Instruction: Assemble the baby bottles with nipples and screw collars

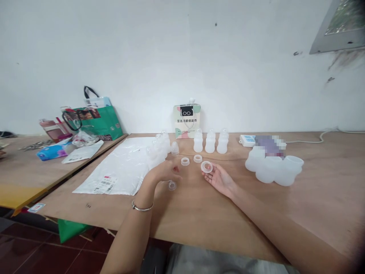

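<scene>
My right hand (219, 180) holds a translucent bottle collar ring (203, 170) by its edge, between thumb and fingers. My left hand (168, 171) hovers palm-down over the table, fingers apart, with nothing visible in it. Just below its fingertips lies a small clear nipple-like piece (172, 185). Two more collar rings rest ahead of the hands, one ring (185, 162) left of the other ring (197, 159). Behind them stands a clear dome cap (175, 148). Partly behind my left hand, a group of frosted baby bottles (159, 148) stands close together.
Three capped baby bottles (210, 142) stand in a row before a paper bag (186, 121). Several open-topped bottles (269, 171) cluster at right, beside a white box (247, 140) and cable (308, 141). A white plastic mailer (114, 163) lies left; a green bag (105, 123) stands beyond it.
</scene>
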The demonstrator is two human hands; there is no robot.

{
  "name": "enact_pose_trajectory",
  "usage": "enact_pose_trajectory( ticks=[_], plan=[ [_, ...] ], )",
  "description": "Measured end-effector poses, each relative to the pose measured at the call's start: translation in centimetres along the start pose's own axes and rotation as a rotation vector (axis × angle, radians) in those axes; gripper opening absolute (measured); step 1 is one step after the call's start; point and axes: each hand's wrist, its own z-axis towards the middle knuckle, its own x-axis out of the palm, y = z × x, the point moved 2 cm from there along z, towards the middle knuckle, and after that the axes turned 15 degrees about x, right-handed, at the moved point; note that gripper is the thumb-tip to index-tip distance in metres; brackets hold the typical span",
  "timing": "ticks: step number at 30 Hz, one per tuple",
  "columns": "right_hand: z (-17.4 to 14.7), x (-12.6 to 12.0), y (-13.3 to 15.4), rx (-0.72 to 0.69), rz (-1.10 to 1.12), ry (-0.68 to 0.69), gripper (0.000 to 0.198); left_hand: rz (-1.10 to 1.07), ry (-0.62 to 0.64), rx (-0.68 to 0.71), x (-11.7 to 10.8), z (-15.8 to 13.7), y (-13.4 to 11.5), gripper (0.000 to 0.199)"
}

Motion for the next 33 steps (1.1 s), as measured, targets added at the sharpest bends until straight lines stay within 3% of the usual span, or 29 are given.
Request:
enact_pose_trajectory(
  ticks=[2, 6, 14, 16, 20, 24, 27, 33],
  plan=[
    [-0.2, 0.2, 0.1, 0.076, 0.112, 0.029, 0.019, 0.008, 0.088, 0.026, 0.3, -0.1, -0.3, 0.038],
    [-0.2, 0.4, 0.3, 0.159, 0.270, 0.052, 0.018, 0.077, 0.225, -0.048, 1.3, -0.2, -0.3, 0.029],
    [-0.2, 0.5, 0.3, 0.191, 0.393, 0.079, 0.017, 0.233, 0.200, -0.088, 2.2, 0.1, -0.7, 0.018],
    [-0.1, 0.5, 0.3, 0.189, 0.417, 0.088, 0.016, 0.200, 0.062, -0.002, 1.6, 0.3, -1.4, 0.024],
    [0.1, 1.0, 0.2, 0.176, 0.475, 0.130, 0.016, -0.042, -0.437, 0.337, 0.6, 1.2, -3.5, 0.032],
    [0.0, 2.1, 0.0, 0.164, 0.521, 0.209, 0.015, -0.368, -0.737, 0.475, 2.0, 2.7, -5.0, 0.022],
    [-0.2, 2.6, -0.1, 0.158, 0.546, 0.263, 0.016, -0.468, -0.850, 0.475, 3.7, 3.7, -5.1, 0.016],
    [-0.3, 2.5, 0.0, 0.163, 0.567, 0.299, 0.017, -0.452, -0.896, 0.384, 4.8, 4.4, -4.0, 0.016]
  ],
)
